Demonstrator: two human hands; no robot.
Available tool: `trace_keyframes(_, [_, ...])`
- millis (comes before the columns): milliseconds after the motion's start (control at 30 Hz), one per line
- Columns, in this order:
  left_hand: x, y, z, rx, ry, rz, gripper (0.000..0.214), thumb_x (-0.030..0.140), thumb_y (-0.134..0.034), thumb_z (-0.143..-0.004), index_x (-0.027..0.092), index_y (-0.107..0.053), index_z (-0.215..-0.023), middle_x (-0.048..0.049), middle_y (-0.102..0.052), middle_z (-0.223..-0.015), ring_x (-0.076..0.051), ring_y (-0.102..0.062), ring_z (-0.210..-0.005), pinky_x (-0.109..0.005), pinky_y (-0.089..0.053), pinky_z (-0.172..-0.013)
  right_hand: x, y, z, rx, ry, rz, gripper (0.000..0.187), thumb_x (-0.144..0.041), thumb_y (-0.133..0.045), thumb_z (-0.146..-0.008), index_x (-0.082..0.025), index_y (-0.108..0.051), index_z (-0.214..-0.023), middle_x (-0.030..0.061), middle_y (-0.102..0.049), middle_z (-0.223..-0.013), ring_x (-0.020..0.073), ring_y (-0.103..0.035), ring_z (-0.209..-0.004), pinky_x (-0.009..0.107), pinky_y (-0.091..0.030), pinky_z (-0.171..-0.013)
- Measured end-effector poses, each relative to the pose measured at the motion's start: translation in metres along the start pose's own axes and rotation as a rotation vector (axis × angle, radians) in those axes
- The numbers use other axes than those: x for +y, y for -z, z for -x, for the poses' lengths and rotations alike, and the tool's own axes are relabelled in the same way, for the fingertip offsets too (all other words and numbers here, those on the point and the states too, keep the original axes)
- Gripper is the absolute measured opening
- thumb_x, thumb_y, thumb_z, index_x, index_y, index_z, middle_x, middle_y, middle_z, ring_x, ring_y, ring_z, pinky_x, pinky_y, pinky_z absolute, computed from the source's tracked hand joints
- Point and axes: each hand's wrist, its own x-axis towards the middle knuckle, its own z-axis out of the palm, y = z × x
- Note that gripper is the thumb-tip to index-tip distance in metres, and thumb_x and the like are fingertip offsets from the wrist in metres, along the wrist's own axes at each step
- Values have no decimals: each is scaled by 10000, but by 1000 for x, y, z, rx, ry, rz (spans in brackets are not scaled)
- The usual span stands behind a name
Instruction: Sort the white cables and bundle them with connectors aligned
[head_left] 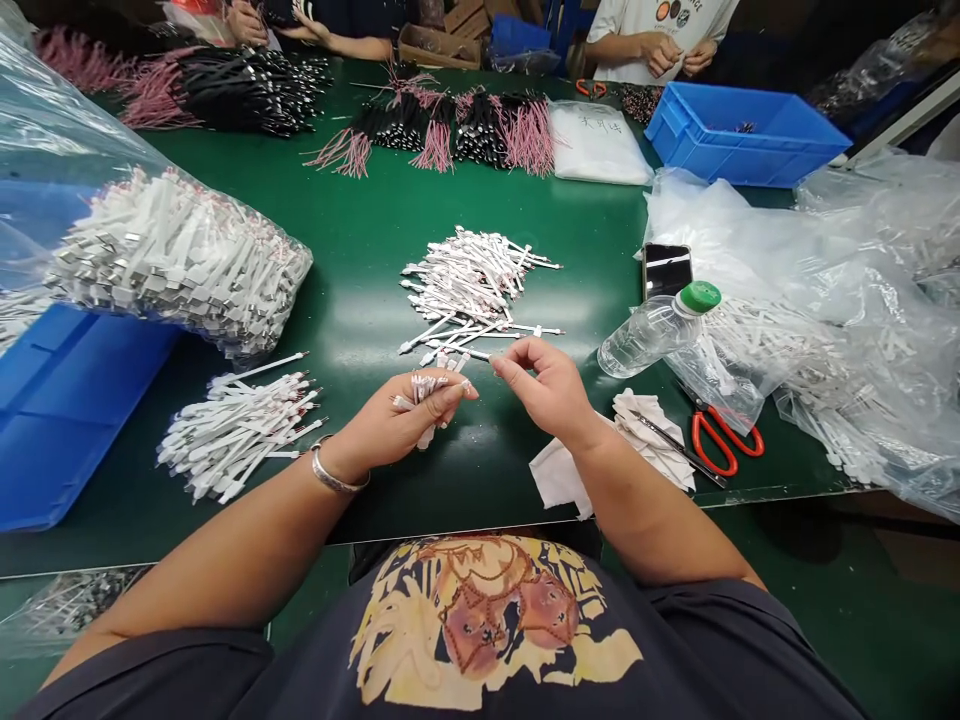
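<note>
Left hand (401,428) grips a small bunch of white-sleeved cables (424,392) near the loose cable pile (472,280) on the green surface (352,270); right hand (544,390), pinched closed at the fingertips, sits just beside that bunch, also near the pile.

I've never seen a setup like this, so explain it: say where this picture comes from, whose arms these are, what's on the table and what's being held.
This single picture comes from a camera worn on a person's head, looking forward and down, so the arms at the bottom are that person's own. The left hand grips a small bunch of white wire pieces with metal tips. The right hand is pinched beside it; nothing is clearly held in it. On the green work table lie a loose pile of the same white pieces, a plastic bag full of them, a water bottle with a green cap, red-handled scissors and a phone. Further off are black and pink wire bundles and a blue plastic crate. A co-worker is across the table.
</note>
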Motion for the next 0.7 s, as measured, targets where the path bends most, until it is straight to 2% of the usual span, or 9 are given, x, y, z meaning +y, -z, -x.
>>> trace_keyframes(100, [-1, 1, 0, -6, -3, 36, 274, 406, -483, -894, 190, -636, -965, 30, -493, -627, -49, -455, -414, -175, -359, -394, 4, 1, 0, -64, 27, 75, 294, -377, -433, -929, -181, -611, -800, 34, -660, -789, 153, -607, -761, 291, -467, -730])
trace_keyframes(167, [-3, 3, -3, 22, -26, 49, 272, 403, -491, -891, 184, -640, -957, 21, -496, -635, -60, -471, -459, -177, -367, -418, 9, -2, 2, -186, 98, 218, 319, -351, -372, -951, -183, -642, -959, 72, -687, -982, 196, -619, -961, 347, -458, -873])
trace_keyframes(233, [-5, 5, -6, 99, -66, 75, 264, 398, -507, -884, 179, -643, -938, 14, -492, -642, -72, -487, -523, -178, -387, -464, 13, -11, 6, -372, 175, 405, 364, -336, -374, -946, -157, -578, -1188, 118, -588, -1257, 248, -496, -1219, 422, -368, -1026])
trace_keyframes(300, [-6, 7, -11, 199, -115, 115, 257, 399, -528, -873, 176, -646, -921, 13, -483, -638, -80, -489, -563, -181, -400, -506, 17, -24, 12, -543, 206, 574, 502, -372, -402, -932, -105, -428, -1357, 155, -381, -1447, 284, -282, -1377, 481, -234, -1114])
trace_keyframes(367, [-8, 8, -14, 269, -149, 156, 263, 410, -548, -857, 174, -647, -912, 15, -475, -627, -85, -477, -565, -185, -399, -512, 18, -37, 20, -621, 188, 711, 646, -457, -415, -916, -65, -317, -1420, 180, -223, -1508, 302, -142, -1419, 509, -138, -1139])
trace_keyframes(433, [-8, 8, -16, 302, -172, 181, 270, 419, -565, -842, 168, -650, -898, 15, -473, -619, -87, -467, -559, -186, -392, -506, 17, -48, 29, -649, 188, 796, 749, -543, -410, -893, -48, -270, -1437, 192, -142, -1522, 311, -80, -1425, 515, -85, -1143])
trace_keyframes(567, [-6, 6, -17, 322, -204, 206, 271, 411, -586, -826, 157, -659, -884, 15, -481, -611, -80, -452, -556, -174, -372, -499, 7, -54, 55, -734, 322, 753, 790, -577, -424, -873, -40, -274, -1434, 206, -137, -1517, 306, -66, -1426, 502, -67, -1147])
trace_keyframes(633, [-5, 4, -16, 312, -204, 213, 277, 410, -588, -824, 153, -661, -899, 14, -483, -615, -75, -444, -551, -167, -360, -482, -3, -52, 76, -792, 399, 617, 738, -518, -458, -883, -23, -318, -1411, 225, -183, -1502, 306, -97, -1422, 495, -81, -1148])
trace_keyframes(700, [-3, 2, -14, 289, -199, 209, 290, 418, -587, -822, 150, -659, -906, 13, -485, -623, -74, -439, -543, -165, -356, -464, -15, -50, 96, -877, 425, 401, 596, -414, -465, -909, -47, -397, -1373, 205, -289, -1474, 289, -198, -1405, 485, -127, -1143])
